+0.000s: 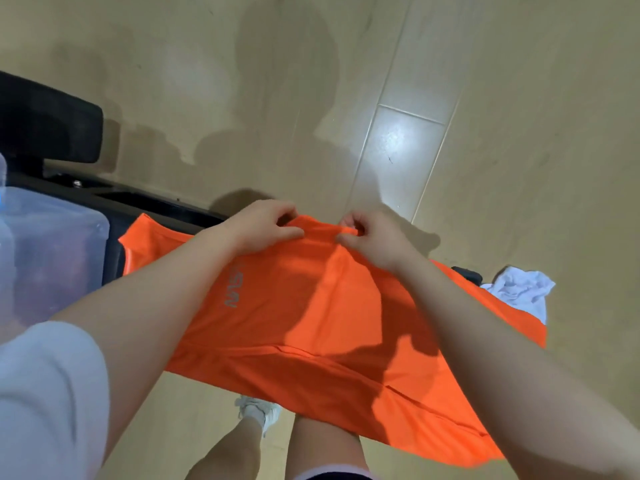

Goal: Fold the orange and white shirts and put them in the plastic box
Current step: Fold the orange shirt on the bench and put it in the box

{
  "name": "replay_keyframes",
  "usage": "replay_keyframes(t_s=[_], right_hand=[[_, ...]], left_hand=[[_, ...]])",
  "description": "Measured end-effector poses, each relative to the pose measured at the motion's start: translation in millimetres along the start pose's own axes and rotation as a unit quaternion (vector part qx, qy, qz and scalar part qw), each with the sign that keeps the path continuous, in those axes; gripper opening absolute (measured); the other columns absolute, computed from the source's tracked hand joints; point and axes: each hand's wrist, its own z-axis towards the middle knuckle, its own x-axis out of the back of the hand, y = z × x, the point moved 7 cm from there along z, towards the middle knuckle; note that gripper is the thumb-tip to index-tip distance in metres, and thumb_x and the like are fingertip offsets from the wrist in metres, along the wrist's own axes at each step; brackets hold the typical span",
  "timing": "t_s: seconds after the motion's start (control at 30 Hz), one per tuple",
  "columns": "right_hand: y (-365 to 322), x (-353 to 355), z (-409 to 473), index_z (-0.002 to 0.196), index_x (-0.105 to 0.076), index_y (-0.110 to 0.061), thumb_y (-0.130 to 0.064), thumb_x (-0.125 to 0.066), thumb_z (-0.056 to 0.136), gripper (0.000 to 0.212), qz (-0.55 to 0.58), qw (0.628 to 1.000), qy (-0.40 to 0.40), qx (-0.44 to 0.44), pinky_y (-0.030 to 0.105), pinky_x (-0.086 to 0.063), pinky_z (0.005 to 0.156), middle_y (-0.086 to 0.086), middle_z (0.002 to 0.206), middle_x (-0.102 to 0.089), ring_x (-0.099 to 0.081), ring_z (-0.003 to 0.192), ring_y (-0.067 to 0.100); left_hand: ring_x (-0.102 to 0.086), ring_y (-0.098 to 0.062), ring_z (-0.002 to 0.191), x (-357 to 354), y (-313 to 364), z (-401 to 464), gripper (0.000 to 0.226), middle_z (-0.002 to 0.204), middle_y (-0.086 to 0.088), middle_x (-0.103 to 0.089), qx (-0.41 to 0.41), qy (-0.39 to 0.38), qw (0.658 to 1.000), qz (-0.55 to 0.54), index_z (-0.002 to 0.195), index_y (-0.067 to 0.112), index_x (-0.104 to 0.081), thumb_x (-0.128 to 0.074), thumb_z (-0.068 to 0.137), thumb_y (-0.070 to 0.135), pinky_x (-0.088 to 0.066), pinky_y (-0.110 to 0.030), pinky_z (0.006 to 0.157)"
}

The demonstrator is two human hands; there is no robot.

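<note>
Holding the orange shirt (311, 306) up in the air w/ both hands, we're still at the fold stage for shirt one, imo. Left hand (263, 226) and right hand (374, 237) are both closed, pinching the far edge of the fabric close together at about 12 o'clock, and the rest drapes back toward us over our legs.

Tip for this step: the pinch points are prob too near each other, so we want to slide them apart toward the corners, get the edge taut and level, then bring the sides in evenly before halving it. Folding mid-air gets sloppy, so keep tension on it.

White shirt (523, 292) sits crumpled at 3 o'clock, partly behind the orange one. Plastic box (59, 244) is at 9 o'clock, looks clear-ish.

Writing: grey chest print reads like "NASA", seen sideways and part hidden by our left forearm, so not 100% sure.
</note>
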Motion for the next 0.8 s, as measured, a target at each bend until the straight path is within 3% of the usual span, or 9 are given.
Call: replay_keyframes(t_s=[0.03,0.17,0.27,0.33,0.43,0.57,0.7,0.8], right_hand=[[-11,3,-10,0.080,-0.059,-0.013,-0.013,-0.062,0.082,0.004,-0.046,0.998,0.024,0.025,0.035,-0.038,0.065,0.005,0.073,-0.059,-0.049,0.070,0.018],[-44,-3,-65,0.106,-0.058,-0.011,-0.017,-0.054,0.088,0.019,-0.218,0.967,0.090,0.091,0.036,-0.041,0.072,0.012,0.102,-0.060,-0.055,0.095,0.030],[-54,-29,-99,0.092,-0.059,-0.009,-0.009,-0.064,0.076,0.017,-0.329,0.928,0.109,0.134,0.038,-0.048,0.059,0.014,0.084,-0.060,-0.061,0.078,0.034],[-48,-50,-111,0.082,-0.059,-0.012,-0.010,-0.076,0.062,0.026,-0.386,0.910,0.110,0.106,0.033,-0.046,0.046,0.009,0.071,-0.060,-0.062,0.062,0.031],[-36,-79,-113,0.080,-0.062,-0.018,-0.020,-0.081,0.055,0.031,-0.450,0.887,0.102,0.031,0.030,-0.046,0.047,0.002,0.073,-0.064,-0.063,0.061,0.024],[-45,-104,-92,0.094,-0.064,-0.019,-0.019,-0.071,0.069,0.025,-0.434,0.892,0.120,0.032,0.033,-0.047,0.057,0.004,0.086,-0.064,-0.063,0.073,0.027],[-66,-127,-74,0.080,-0.059,-0.016,-0.014,-0.074,0.063,0.023,-0.447,0.879,0.149,0.075,0.029,-0.045,0.047,0.005,0.074,-0.061,-0.061,0.063,0.026],[-69,-135,-73,0.077,-0.059,-0.017,-0.016,-0.067,0.064,0.016,-0.446,0.877,0.165,0.068,0.026,-0.045,0.045,0.004,0.071,-0.060,-0.062,0.061,0.024]], left_hand=[[-0.055,-0.022,0.082,5,6,-10,0.015,0.085,-0.005,-0.060,-0.023,0.017,1.000,0.008,0.094,0.009,-0.061,-0.063,0.086,0.021,-0.035,-0.027,0.068],[-0.059,-0.029,0.098,4,18,-51,0.020,0.104,-0.014,-0.064,-0.091,0.036,0.986,0.132,0.102,0.006,-0.059,-0.059,0.086,0.017,-0.042,-0.034,0.079],[-0.057,-0.028,0.111,-6,18,-77,0.031,0.117,-0.013,-0.062,-0.114,0.052,0.974,0.187,0.115,0.008,-0.057,-0.057,0.086,0.017,-0.042,-0.036,0.088],[-0.054,-0.030,0.115,-19,9,-89,0.036,0.121,-0.012,-0.059,-0.110,0.045,0.963,0.241,0.121,0.011,-0.054,-0.056,0.086,0.019,-0.041,-0.038,0.091],[-0.048,-0.033,0.120,-24,-26,-95,0.042,0.126,-0.016,-0.053,-0.065,0.100,0.942,0.315,0.124,0.010,-0.051,-0.056,0.083,0.014,-0.040,-0.040,0.094],[-0.064,-0.034,0.096,0,-63,-91,0.036,0.100,-0.017,-0.066,-0.063,0.217,0.910,0.347,0.105,0.008,-0.065,-0.059,0.069,0.012,-0.051,-0.038,0.081],[-0.064,-0.033,0.070,18,-86,-86,0.034,0.074,-0.015,-0.063,-0.078,0.207,0.903,0.368,0.081,0.007,-0.063,-0.080,0.053,0.018,-0.051,-0.035,0.067],[-0.057,-0.027,0.055,29,-96,-91,0.015,0.061,-0.008,-0.055,-0.108,0.248,0.869,0.413,0.069,0.013,-0.055,-0.068,0.061,0.012,-0.043,-0.027,0.050]])
